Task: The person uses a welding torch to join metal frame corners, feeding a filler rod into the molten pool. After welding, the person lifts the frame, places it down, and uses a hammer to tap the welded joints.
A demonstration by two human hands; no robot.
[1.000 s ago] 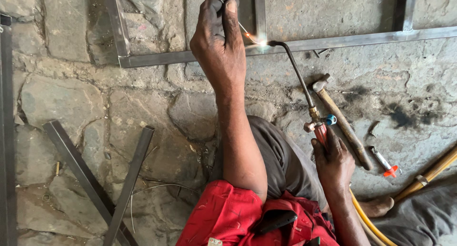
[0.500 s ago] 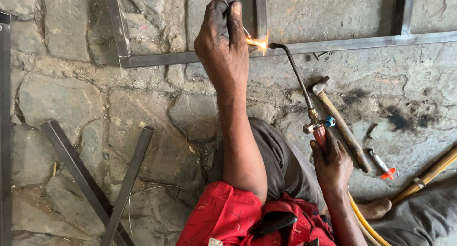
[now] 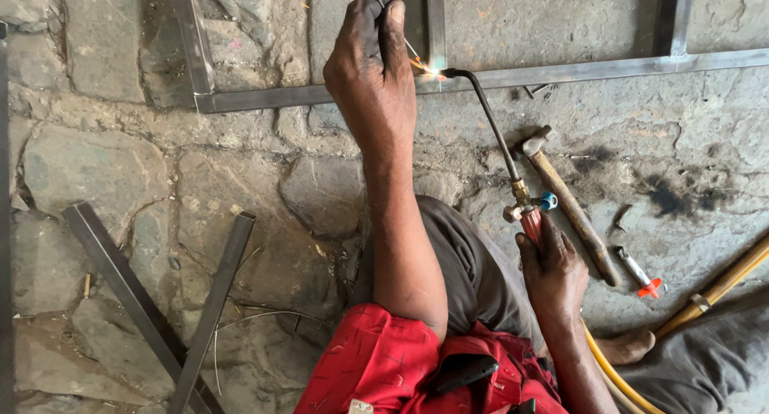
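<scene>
Right hand (image 3: 553, 274) on torch (image 3: 493, 133), left hand (image 3: 372, 69) with filler rod (image 3: 383, 1).

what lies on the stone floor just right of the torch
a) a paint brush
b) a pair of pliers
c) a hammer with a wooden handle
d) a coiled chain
c: a hammer with a wooden handle lies on the stone floor just right of the torch held in the right hand.

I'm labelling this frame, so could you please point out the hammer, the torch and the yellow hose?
hammer (image 3: 570, 210), head view, mid wooden handle.
torch (image 3: 495, 129), head view, bent neck tube.
yellow hose (image 3: 613, 374), head view, lower curve.
</scene>
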